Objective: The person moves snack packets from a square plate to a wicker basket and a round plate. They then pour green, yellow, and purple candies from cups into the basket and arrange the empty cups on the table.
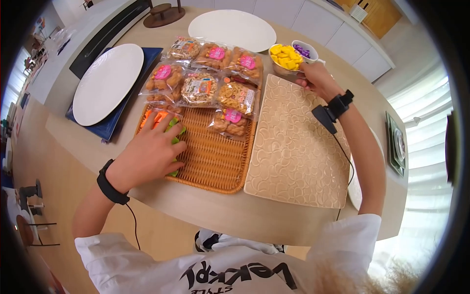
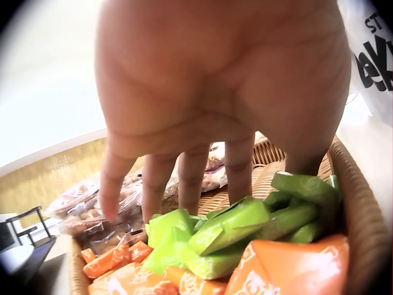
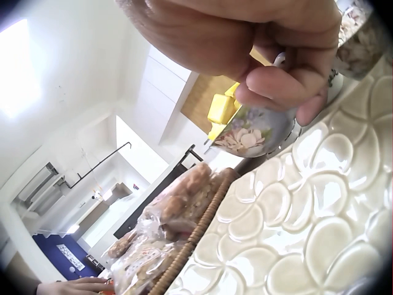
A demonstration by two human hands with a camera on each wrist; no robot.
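I see open weave on the basket point(image 1: 215, 161) near side; snack bags point(image 1: 215, 83) crowd its far half. The embossed tray point(image 1: 293, 147) lies bare beside it.

We see two white oval plates point(image 1: 108, 82) point(image 1: 232, 29) on the table point(image 1: 235, 215), the nearer one lying on a blue mat point(image 1: 115, 125). A small bowl of purple pieces point(image 1: 304, 50) stands by the cabinets point(image 1: 313, 24). Black chairs point(image 1: 34, 230) stand below.
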